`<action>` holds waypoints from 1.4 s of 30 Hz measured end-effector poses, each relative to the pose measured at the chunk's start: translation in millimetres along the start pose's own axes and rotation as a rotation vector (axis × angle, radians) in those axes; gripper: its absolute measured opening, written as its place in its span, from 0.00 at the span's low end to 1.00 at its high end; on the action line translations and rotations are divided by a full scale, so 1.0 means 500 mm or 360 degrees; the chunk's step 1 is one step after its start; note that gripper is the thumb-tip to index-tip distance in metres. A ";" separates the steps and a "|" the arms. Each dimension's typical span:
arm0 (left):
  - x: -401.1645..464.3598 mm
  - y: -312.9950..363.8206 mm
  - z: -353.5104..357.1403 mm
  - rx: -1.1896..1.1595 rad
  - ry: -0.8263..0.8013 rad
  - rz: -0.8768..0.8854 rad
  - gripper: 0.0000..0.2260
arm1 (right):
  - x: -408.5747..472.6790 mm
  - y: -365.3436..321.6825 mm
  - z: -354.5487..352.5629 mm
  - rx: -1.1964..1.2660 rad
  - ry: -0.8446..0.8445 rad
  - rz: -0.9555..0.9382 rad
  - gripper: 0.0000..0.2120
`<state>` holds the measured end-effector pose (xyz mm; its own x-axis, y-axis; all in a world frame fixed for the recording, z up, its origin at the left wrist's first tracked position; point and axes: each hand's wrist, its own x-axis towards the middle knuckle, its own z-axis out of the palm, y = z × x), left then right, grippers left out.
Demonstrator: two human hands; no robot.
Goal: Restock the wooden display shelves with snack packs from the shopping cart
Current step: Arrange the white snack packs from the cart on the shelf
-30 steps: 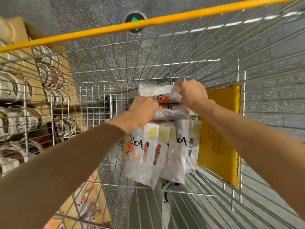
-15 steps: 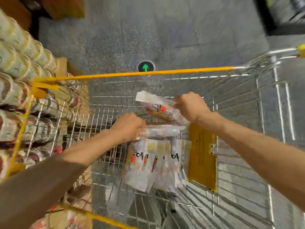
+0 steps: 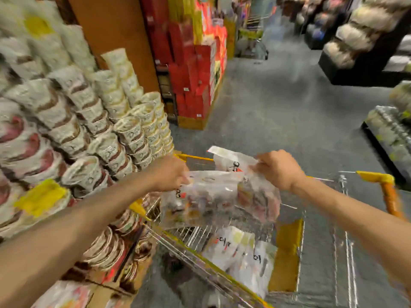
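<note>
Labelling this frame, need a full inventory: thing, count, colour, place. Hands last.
held snack packs: a bunch, count unclear, clear with print, above the cart
snack packs in cart: several, white, hanging inside the basket
shopping cart: one, wire with yellow trim, bottom centre
yellow panel: one, inside the cart
stacked cups: many, pale with brown or red bands, left
red boxes: many, top centre
floor: grey
left hand: grips the bunch's left edge
right hand: grips its right edge
</note>
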<state>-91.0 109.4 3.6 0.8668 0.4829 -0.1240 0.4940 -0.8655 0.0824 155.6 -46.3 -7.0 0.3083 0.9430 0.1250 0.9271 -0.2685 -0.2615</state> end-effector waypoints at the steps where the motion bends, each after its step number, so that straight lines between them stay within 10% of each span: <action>1: -0.048 -0.011 -0.029 0.0022 0.0069 -0.0043 0.09 | -0.004 -0.036 -0.021 -0.0023 0.0027 -0.0069 0.11; 15: -0.764 -0.248 -0.193 0.0328 0.0476 -0.0666 0.09 | -0.062 -0.675 -0.066 -0.0130 0.0089 -0.1097 0.09; 28: -1.352 -0.461 -0.134 0.0290 0.0349 -0.1438 0.08 | -0.125 -1.274 0.127 0.0002 -0.0071 -0.1654 0.09; 42: -1.551 -0.752 -0.184 0.0282 0.0697 -0.2046 0.13 | 0.102 -1.728 0.218 0.0561 0.0141 -0.1849 0.06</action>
<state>-942.8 72.4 159.9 -0.2256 0.9247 0.3066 0.9726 0.2316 0.0172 -652.9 254.9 120.9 -0.6404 0.5660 0.5191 0.5565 0.8078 -0.1943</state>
